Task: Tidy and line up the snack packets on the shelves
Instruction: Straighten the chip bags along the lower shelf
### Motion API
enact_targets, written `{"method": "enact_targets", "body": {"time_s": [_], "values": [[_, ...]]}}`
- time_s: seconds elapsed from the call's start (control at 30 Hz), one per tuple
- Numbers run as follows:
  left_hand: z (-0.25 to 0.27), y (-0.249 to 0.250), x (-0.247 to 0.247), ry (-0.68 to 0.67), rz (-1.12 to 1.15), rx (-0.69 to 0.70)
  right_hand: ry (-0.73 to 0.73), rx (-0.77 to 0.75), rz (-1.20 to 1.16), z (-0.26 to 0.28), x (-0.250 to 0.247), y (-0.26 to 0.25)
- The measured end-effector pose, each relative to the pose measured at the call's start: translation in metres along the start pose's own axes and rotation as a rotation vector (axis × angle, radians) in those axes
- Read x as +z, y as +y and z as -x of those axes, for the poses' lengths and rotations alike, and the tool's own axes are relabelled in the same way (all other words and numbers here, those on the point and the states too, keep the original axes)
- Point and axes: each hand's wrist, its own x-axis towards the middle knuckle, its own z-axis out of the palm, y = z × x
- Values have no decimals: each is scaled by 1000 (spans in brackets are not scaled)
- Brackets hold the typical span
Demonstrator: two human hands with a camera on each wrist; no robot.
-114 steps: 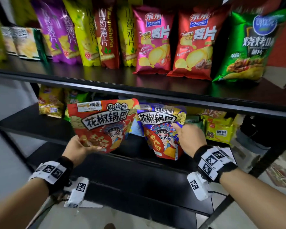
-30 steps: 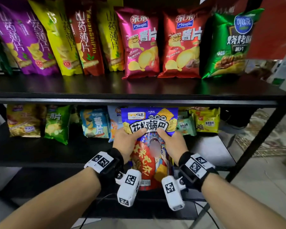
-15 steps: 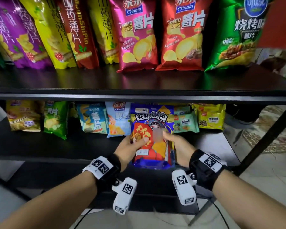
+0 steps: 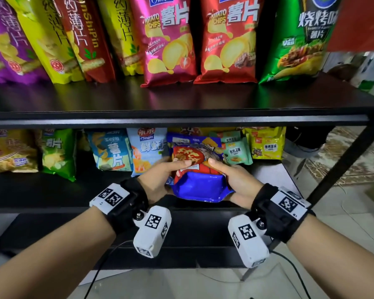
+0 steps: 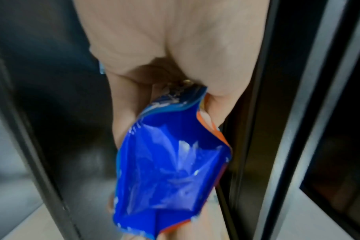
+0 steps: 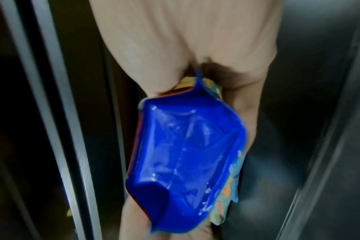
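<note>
Both hands on one snack pouch (image 4: 200, 169), blue bottom gusset facing the camera, held tilted w/ its top leaning back into the middle shelf (image 4: 52, 190). Left hand (image 4: 158, 180) grips the pouch's left edge, thumb across the red front, fingers wrapped behind; right hand (image 4: 233, 180) grips the right edge the same way, thumb tips nearly meeting at 12 o'clock of the gusset. Wrist views are blurred but show the pouch edge pinched btwn thumb and fingers on each side. Pouch bottom hangs just over the shelf's front lip. At 10 o'clock of it a light-blue chip bag (image 4: 148, 147) stands just beside; at 2 o'clock a small green packet (image 4: 238, 151), then a yellow packet (image 4: 267, 145). Bare shelf shows at 9 o'clock in front of the bags. Top shelf (image 4: 181, 100) carries a row of tall bags set back from its front edge.
</note>
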Motion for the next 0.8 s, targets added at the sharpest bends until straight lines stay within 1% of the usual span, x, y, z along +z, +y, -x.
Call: {"method": "enact_targets", "body": {"time_s": [0.03, 0.07, 0.1, 0.13, 0.17, 0.2, 0.27, 0.3, 0.37, 0.4, 0.47, 0.53, 0.57, 0.6, 0.63, 0.67, 0.7, 0.73, 0.77, 0.8], "values": [[0, 1, 3, 15, -60, 50, 61, -77, 107, -1, -1, 1], [1, 2, 6, 34, -119, 105, 118, -166, 276, -2, -2, 0], [0, 1, 11, 53, -171, 155, 144, -244, 446, -4, -4, 0], [0, -1, 16, 57, -213, 193, 143, -295, 575, -3, -3, -2], [0, -3, 22, 42, -244, 221, 107, -308, 572, -4, -1, -2], [1, -6, 29, 16, -268, 236, 67, -287, 474, -2, -1, -1], [3, -14, 40, -39, -348, 252, 0, -207, 127, 0, 1, 2], [4, -17, 43, -53, -436, 280, -34, -159, -38, 0, 0, 3], [1, -23, 45, -54, -636, 398, -120, -50, -244, 3, -3, 6], [-1, -24, 44, -58, -711, 444, -161, -11, -304, 4, -6, 7], [-4, -24, 44, -90, -858, 499, -206, 19, -396, 4, -12, 11], [-5, -25, 43, -134, -934, 546, -247, 17, -417, 4, -20, 15], [-6, -26, 40, -146, -951, 563, -245, 19, -403, 4, -23, 17], [-6, -27, 37, -127, -983, 580, -225, 18, -383, 3, -26, 19], [-5, -28, 34, -73, -1015, 589, -200, 23, -378, 1, -29, 22], [-4, -29, 31, 7, -1020, 597, -173, 33, -389, 0, -31, 24], [-2, -31, 28, 96, -969, 602, -155, 34, -412, -1, -31, 25], [-1, -34, 26, 163, -850, 588, -139, 30, -419, -1, -31, 25], [2, -36, 25, 187, -659, 531, -129, 29, -430, -2, -30, 25], [5, -37, 25, 161, -425, 431, -112, 32, -446, -2, -29, 24]]}}
